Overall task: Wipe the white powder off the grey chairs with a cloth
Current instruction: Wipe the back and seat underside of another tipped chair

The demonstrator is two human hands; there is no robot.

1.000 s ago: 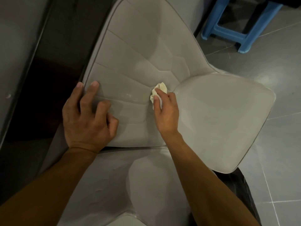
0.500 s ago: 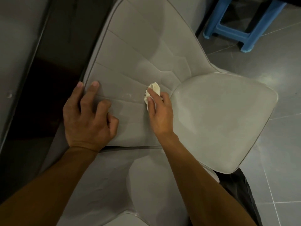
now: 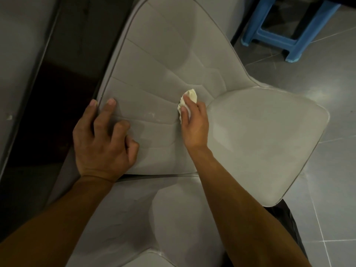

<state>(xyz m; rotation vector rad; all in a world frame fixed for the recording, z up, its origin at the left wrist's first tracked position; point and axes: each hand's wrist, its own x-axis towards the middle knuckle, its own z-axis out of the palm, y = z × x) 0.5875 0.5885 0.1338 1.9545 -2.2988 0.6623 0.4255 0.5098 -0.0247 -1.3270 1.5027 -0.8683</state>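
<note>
Head view — right hand (image 3: 194, 122) presses crumpled cloth (image 3: 189, 97) onto quilted chair (image 3: 154, 74).

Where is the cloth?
In the head view, mid-frame, the cloth is bunched under the right hand, pressed on the chair, to the right of the left hand.

The right hand (image 3: 194, 122) covers much of the cloth (image 3: 190, 95). The blue stool (image 3: 307, 39) is cut by the top edge, the nearer grey chair (image 3: 125, 218) by the bottom edge.
</note>
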